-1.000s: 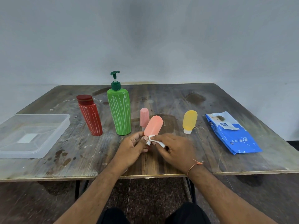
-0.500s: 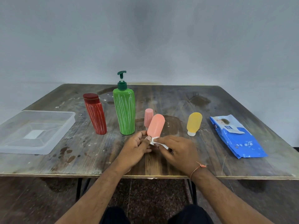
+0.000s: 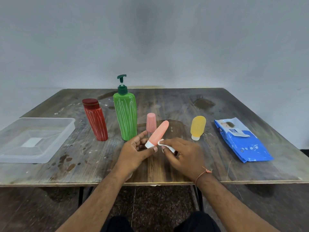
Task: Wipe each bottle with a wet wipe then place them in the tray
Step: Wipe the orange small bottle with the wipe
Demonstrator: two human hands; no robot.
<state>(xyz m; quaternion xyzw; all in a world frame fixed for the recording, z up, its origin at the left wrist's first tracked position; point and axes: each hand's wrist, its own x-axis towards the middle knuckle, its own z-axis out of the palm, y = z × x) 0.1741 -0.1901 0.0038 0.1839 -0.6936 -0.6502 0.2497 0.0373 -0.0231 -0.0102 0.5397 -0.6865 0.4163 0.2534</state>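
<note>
Right hand (image 3: 181, 155): curled around a white wet wipe (image 3: 167, 145), pressing it to the tube's lower side.
Left hand (image 3: 137, 150): pinched the white cap end of the salmon tube (image 3: 158, 133).
Tube axis: tilted, cap toward the person, rounded end pointing up and away to the right, above the table (image 3: 167, 169).
Middle row: clear tray (image 3: 50, 148) at left; red bottle (image 3: 96, 122), green pump bottle (image 3: 126, 117), pink bottle (image 3: 151, 122), yellow bottle (image 3: 197, 127) upright; blue wipes pack (image 3: 242, 142) at right.

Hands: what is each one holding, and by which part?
The left hand grips the salmon bottle at its white cap end. The right hand pinches a folded wet wipe against the bottle.
</note>
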